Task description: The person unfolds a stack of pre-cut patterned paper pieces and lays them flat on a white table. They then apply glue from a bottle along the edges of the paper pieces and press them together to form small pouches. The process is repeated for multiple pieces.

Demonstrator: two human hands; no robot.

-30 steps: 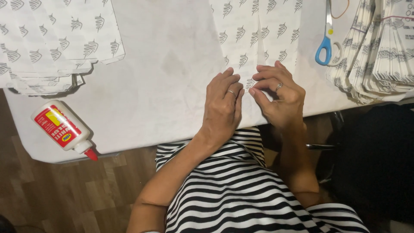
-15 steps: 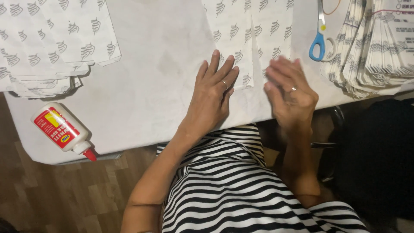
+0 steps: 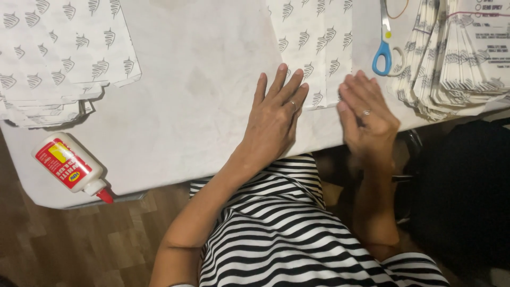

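A white paper sheet with a small grey printed pattern [image 3: 313,42] lies on the white table [image 3: 196,90] in front of me. My left hand [image 3: 273,117] rests flat, fingers spread, on the table at the sheet's lower left corner. Flat as well, my right hand [image 3: 366,114] presses the sheet's lower right edge near the table's front edge. Neither hand grips anything.
A stack of the same patterned paper [image 3: 58,64] lies at the left. A white glue bottle with a red cap [image 3: 69,167] lies at the table's front left corner. Blue-handled scissors [image 3: 385,42] and a fanned pile of paper bags [image 3: 462,58] sit at the right.
Both hands were together at the sheet's bottom edge, fingers curled. They have moved apart and flattened, the left sliding left and up, the right sliding right.
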